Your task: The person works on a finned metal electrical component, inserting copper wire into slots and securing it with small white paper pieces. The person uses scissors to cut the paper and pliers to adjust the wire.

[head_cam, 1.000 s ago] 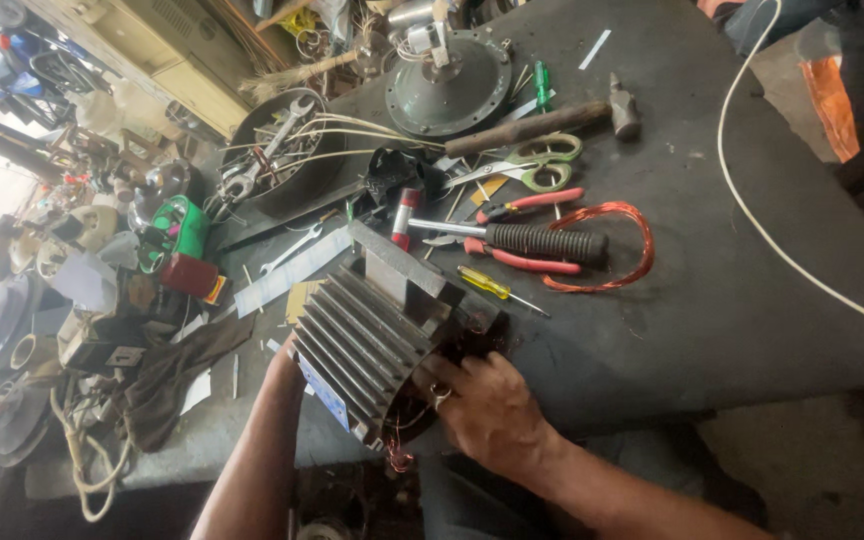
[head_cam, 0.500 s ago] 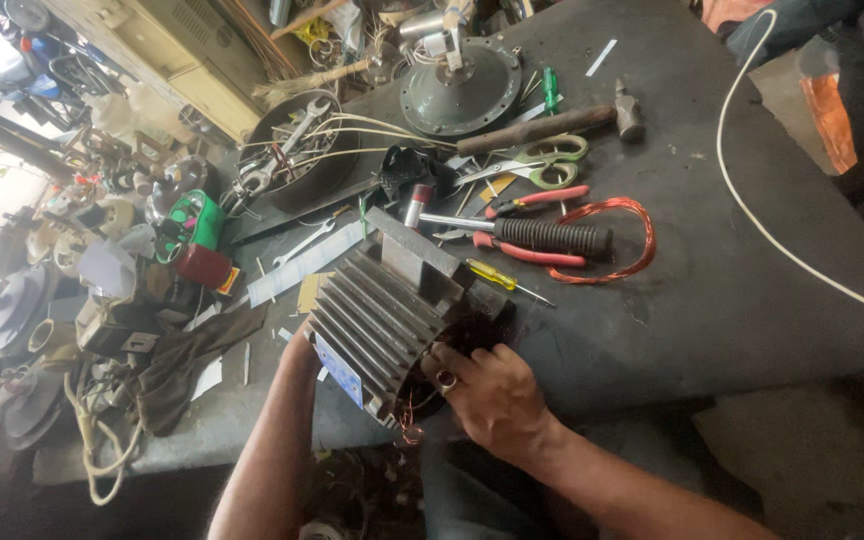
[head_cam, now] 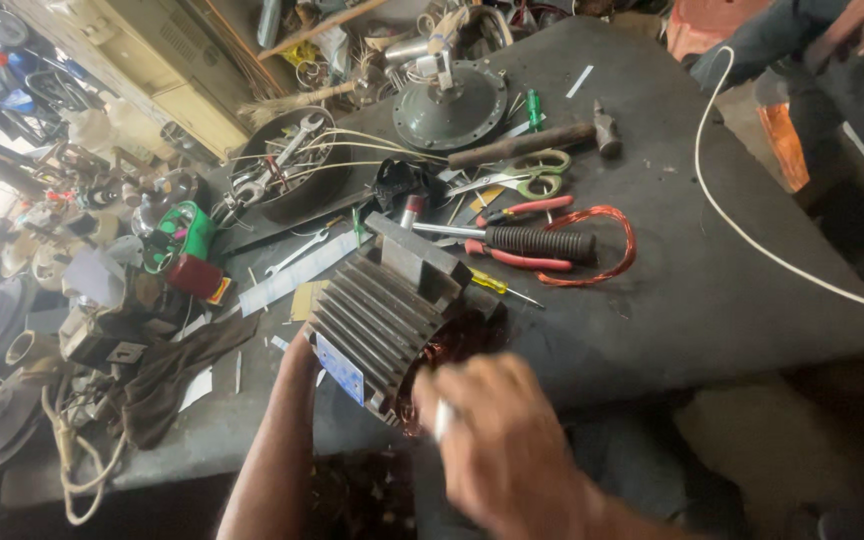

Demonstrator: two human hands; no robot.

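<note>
Here the ribbed motor body (head_cam: 382, 320) lies tipped at the near edge of the dark table (head_cam: 712, 290), its open end facing the person. The right hand (head_cam: 502, 440) is closest, curled around something small and pale, just in front of that opening. The left hand (head_cam: 297, 350) touches the motor's far side; its grip is hidden.

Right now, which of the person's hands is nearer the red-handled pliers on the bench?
Right. The right hand is below the pliers, in front of the finned motor housing; the left hand is behind that housing, farther away.
</note>
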